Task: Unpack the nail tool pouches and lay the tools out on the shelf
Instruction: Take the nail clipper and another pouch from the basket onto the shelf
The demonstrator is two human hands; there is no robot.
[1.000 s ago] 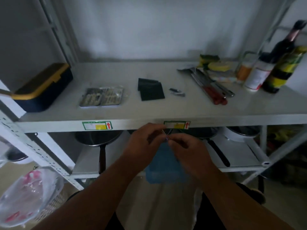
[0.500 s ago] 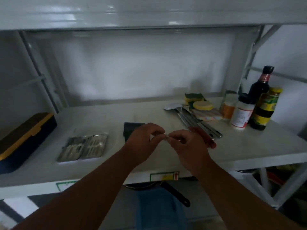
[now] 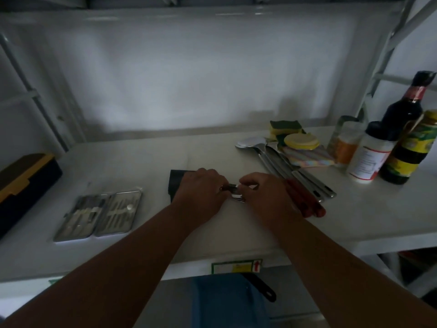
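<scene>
Head view: left hand [image 3: 201,190] and right hand [image 3: 260,192], raised from below, now pinch small metal tool [image 3: 233,188] over shelf [image 3: 354,216], beside black pouch [image 3: 175,183]; laying-down imminent.

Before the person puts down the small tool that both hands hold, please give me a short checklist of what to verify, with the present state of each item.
1. Small dark and silver metal nail tool held by both hands: ok; left hand and right hand pinch it between them.
2. Hands over the white metal shelf, not past its front edge: ok.
3. Bare shelf in front of the hands for laying it down: ok.
4. Flat black pouch out of the way: cannot tell; the left hand partly covers it.
5. Red-handled steel utensils apart from the right hand: not ok; they lie right beside it.
6. Open silver tool case undisturbed at left: ok.
</scene>
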